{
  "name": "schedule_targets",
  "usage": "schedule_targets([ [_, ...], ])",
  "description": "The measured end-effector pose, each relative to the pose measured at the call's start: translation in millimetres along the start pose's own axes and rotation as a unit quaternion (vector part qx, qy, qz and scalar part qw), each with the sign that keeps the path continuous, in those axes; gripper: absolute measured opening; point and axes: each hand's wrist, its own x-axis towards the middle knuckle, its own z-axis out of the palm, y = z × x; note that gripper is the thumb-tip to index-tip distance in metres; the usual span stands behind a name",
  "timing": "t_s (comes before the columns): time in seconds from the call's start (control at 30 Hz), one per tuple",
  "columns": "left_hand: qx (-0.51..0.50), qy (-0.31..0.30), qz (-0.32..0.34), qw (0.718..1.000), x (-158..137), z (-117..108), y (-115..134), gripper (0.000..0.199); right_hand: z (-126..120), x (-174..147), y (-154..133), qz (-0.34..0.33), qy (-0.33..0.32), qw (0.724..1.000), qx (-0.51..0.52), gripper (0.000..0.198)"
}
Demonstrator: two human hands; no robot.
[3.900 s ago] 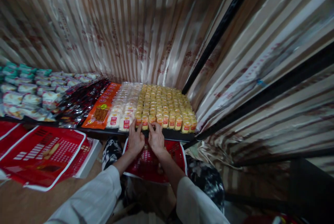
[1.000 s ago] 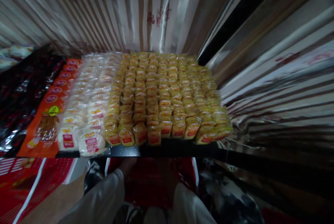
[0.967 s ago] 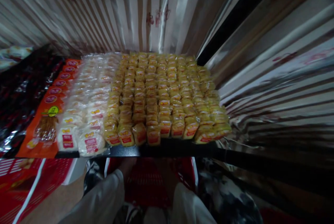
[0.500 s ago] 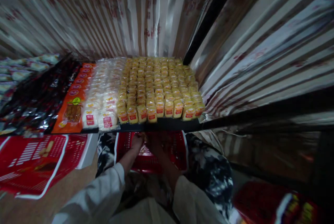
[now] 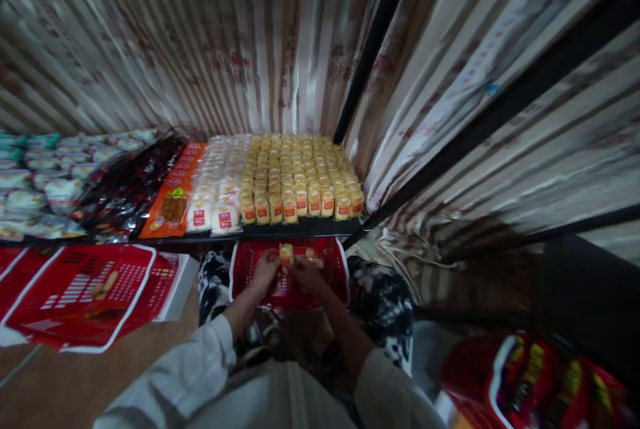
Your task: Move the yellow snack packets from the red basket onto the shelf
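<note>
- A small yellow pack (image 5: 287,253) is held up over the red basket (image 5: 241,270), in front of the shelf (image 5: 273,230).
- Its lower right side is pinched by the right hand (image 5: 303,271).
- Its left side is met by the left hand (image 5: 266,270); whether those fingers are squeezed tight cannot be told.
- A soft grip should be used, so nothing gets squashed.
- If kept above the basket, a dropped pack would likely be caught.

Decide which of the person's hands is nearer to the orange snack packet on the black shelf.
Left. The left hand is over a red basket, to the right of the orange snack packet and nearer the camera; the right hand, over the same basket, is farther right.
</note>
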Motion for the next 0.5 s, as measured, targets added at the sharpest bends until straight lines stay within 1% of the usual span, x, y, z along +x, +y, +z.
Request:
schedule_targets([
  [0.07, -0.018, -0.030, -0.003, 0.999, -5.8, 2.7, 4.1, 0.036, 0.3, -4.3, -5.0, 0.001, -0.002, 0.997, 0.073, 0.030],
  [0.1, -0.020, -0.042, -0.002, 0.999, -8.6, 4.1, 6.0, 0.035, 0.6, -6.5, -7.6, 0.005, 0.002, 0.996, 0.092, 0.030],
  [0.2, -0.008, -0.057, 0.012, 0.998, -16.5, 7.3, 10.3, 0.028, 0.1, -13.6, -13.9, 0.011, 0.009, 0.992, 0.123, 0.029],
  [0.27, -0.001, -0.060, 0.031, 0.998, -21.0, 8.9, 12.7, 0.023, -2.4, -18.6, -16.8, 0.003, 0.016, 0.992, 0.125, 0.027],
  [0.33, -0.001, -0.064, 0.050, 0.997, -24.8, 10.9, 15.7, 0.019, -7.0, -23.2, -19.9, -0.018, 0.034, 0.996, 0.084, 0.024],
  [0.4, -0.003, -0.066, 0.072, 0.995, -28.1, 13.5, 20.3, 0.018, -12.9, -27.2, -25.1, -0.043, 0.068, 0.997, 0.005, 0.021],
  [0.5, 0.007, -0.065, 0.118, 0.991, -31.8, 18.3, 29.6, 0.017, -21.0, -32.0, -38.7, -0.075, 0.113, 0.984, -0.115, 0.021],
])
